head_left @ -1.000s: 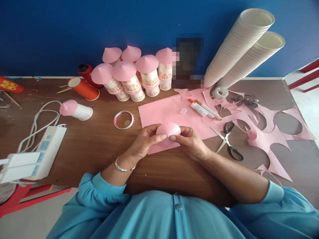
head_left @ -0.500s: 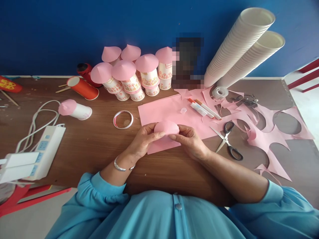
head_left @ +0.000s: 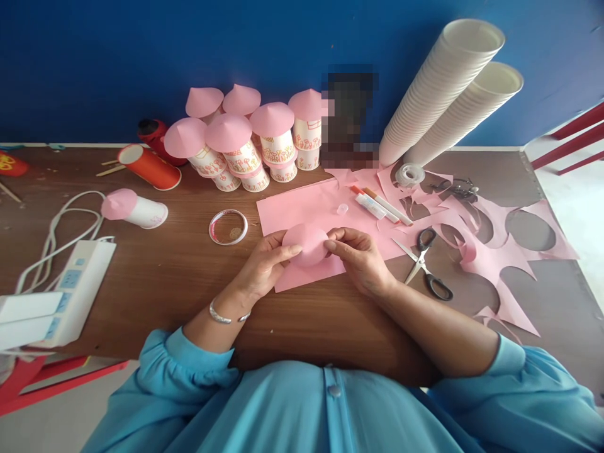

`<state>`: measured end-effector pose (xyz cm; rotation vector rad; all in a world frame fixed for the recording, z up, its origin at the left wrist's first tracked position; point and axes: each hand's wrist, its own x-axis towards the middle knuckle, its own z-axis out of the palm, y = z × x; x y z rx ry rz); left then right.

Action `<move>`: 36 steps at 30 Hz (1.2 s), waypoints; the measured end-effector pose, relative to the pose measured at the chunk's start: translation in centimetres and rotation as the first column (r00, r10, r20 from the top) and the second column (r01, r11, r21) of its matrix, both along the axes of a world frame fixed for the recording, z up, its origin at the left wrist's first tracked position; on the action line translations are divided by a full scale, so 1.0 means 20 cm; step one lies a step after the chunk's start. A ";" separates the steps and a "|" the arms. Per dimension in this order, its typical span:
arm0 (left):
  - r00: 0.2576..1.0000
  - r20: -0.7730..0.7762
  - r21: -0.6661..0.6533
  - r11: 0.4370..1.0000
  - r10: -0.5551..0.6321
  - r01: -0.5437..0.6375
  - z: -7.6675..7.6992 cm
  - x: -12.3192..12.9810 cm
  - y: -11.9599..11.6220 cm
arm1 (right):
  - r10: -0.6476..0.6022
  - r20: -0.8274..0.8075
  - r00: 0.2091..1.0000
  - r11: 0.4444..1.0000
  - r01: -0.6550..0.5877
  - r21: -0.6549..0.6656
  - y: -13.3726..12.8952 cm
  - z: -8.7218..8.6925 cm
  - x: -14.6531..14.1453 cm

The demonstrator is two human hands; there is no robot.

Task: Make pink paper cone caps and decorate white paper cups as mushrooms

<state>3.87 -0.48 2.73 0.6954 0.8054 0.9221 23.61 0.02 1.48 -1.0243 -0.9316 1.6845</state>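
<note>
A pink paper cone (head_left: pixel 306 244) is held between my two hands above the pink paper sheet (head_left: pixel 302 204). My left hand (head_left: pixel 268 261) grips its left edge, thumb on top and fingers underneath. On the opposite edge, my right hand (head_left: pixel 358 258) pinches the paper between thumb and fingers. Scissors (head_left: pixel 422 264) with black handles lie spread to the right. Markers and a white tube (head_left: pixel 370 206) rest on the sheet, beside a small clear cap (head_left: pixel 342 208).
Several decorated paper cups with pink cone tops (head_left: pixel 236 145) stand at the back. Tall cup stacks (head_left: pixel 438 94) lean right of them. Pink paper scraps (head_left: pixel 491 251) cover the right side. A tape roll (head_left: pixel 228 227), a capped cup (head_left: pixel 141 211) and a power strip (head_left: pixel 80 289) lie left.
My right hand has shifted its pinch slightly up along the cone's right edge. The cone has turned and tilted a little, and the whole view has moved slightly.
</note>
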 end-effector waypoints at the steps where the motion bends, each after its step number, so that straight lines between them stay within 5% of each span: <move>1: 1.000 0.002 -0.001 1.000 -0.003 0.003 0.00 0.00 0.00 | -0.003 0.008 1.000 1.000 0.003 0.003 0.00 0.00 0.00; 20: 1.000 -0.031 -0.030 1.000 0.004 -0.004 -0.01 -0.01 0.00 | 0.059 -0.102 0.993 0.995 -0.066 -0.070 -0.01 0.00 0.00; 36: 0.990 -0.138 -0.023 0.999 -0.039 0.036 0.01 0.01 0.00 | 0.237 -0.147 0.960 0.967 -0.248 -0.064 -0.03 0.01 -0.02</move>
